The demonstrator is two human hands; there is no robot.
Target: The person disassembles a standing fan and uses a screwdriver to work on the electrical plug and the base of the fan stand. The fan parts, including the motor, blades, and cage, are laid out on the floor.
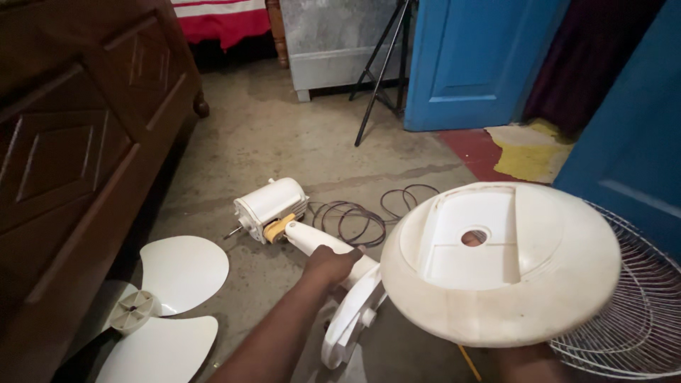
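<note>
My left hand grips the white neck of a fan just behind its motor housing, which lies on the concrete floor with a yellow joint. A round white fan base is raised in front of me, underside up, with a hole in its middle. My right hand is hidden under the base; only my forearm shows below it. A white bracket piece hangs below my left hand.
A white fan blade lies on the floor at lower left beside a dark wooden cabinet. A wire fan guard sits at right. A dark cord coils behind the motor. Blue doors and a black tripod stand beyond.
</note>
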